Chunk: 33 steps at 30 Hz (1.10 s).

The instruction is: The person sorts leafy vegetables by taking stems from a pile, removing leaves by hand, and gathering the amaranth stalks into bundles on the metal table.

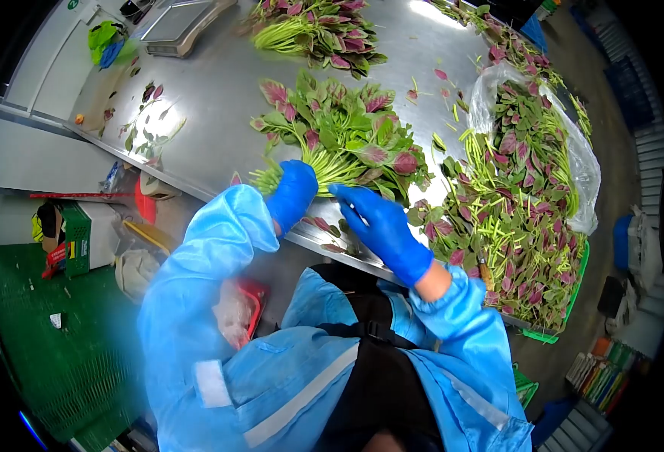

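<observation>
A bunch of red-and-green amaranth (339,135) lies on the steel table in front of me, leaves away to the right and cut stems to the left. My left hand (294,194), in a blue glove, is closed around the pale stems near their cut ends; its fingertips are partly hidden. My right hand (383,230), gloved too, is at the near side of the bunch with its fingers stretched out, the tips close to the stems. Whether they touch them I cannot tell. A few loose leaves (321,224) lie beneath, at the table edge.
Loose amaranth is heaped at the right (528,218), partly in a clear plastic bag (584,181) and over a green crate (541,336). Another bunch (321,34) lies at the back. A scale (177,29) stands at the back left of the steel table (219,113).
</observation>
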Available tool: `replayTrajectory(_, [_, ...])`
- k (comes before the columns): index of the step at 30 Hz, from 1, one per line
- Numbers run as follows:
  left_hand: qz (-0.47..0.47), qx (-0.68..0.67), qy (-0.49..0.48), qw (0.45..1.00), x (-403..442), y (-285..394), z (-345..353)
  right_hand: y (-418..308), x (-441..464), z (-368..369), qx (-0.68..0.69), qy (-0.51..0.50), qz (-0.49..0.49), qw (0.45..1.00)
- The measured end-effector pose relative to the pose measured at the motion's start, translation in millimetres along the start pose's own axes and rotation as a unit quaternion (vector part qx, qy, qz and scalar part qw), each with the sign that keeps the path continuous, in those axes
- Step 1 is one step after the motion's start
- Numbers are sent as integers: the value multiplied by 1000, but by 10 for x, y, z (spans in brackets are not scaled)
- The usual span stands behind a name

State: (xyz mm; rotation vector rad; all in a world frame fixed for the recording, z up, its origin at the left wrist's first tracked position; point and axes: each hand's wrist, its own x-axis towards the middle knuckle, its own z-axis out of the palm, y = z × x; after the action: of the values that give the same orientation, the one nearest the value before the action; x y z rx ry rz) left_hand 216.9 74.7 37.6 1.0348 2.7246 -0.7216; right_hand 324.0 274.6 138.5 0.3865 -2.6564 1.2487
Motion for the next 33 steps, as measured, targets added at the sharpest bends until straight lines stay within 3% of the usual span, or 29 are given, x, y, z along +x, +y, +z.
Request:
replayTrajectory(3, [4, 8, 27, 1000, -20, 48, -61, 185, 593, 358, -12, -10, -73, 997])
replayTrajectory(6, [-5, 14, 59, 998, -3, 103, -122, 667, 891, 901, -146, -5, -119, 982])
replayTrajectory(9, [-7, 23, 82, 996, 8, 93, -102, 820, 976, 980, -231, -123, -109, 959])
replayTrajectory(12, [3, 55, 135, 989, -26, 61, -39, 897, 840, 961, -128, -26, -133, 983])
replayTrajectory(13, [11, 70, 155, 985, -47, 66, -17, 840, 818, 905, -156, -20, -140, 978])
replayTrajectory(16, [14, 31, 72, 997, 27, 99, 80, 677, 717, 781, -119, 7, -106, 987])
replayTrajectory(18, [17, 9, 49, 999, 40, 96, 111, 538, 637, 656, -73, 0, -23, 997])
replayTrajectory(20, [18, 0, 53, 998, 22, 86, 111, 383, 607, 455, -199, 16, -28, 979])
replayTrajectory(24, [19, -4, 74, 997, -47, 49, 54, 349, 488, 108, -125, 68, 2, 990])
replayTrajectory(25, [18, -5, 78, 997, -54, 44, 47, 437, 428, 78, -46, 96, 28, 994])
replayTrajectory(26, [18, -8, 83, 996, -41, 45, 47, 419, 415, -102, -165, 109, -11, 980])
replayTrajectory(27, [16, -11, 88, 996, -54, 48, 40, 521, 340, -291, -167, 95, 96, 977])
replayTrajectory(29, [8, -22, 88, 996, -8, 46, 55, 598, 268, -765, -111, 233, 120, 959])
replayTrajectory(30, [11, -31, 84, 996, 2, 46, 56, 814, 142, -987, -233, 236, 144, 932])
replayTrajectory(31, [11, -41, 81, 996, 24, 55, 60, 809, 94, -1147, -330, 176, 216, 902])
replayTrajectory(32, [20, -56, 68, 996, 33, 63, 102, 811, 87, -1165, -381, 151, 216, 886])
replayTrajectory(33, [29, -71, 53, 996, 43, 68, 143, 816, 119, -1076, -344, 167, 192, 904])
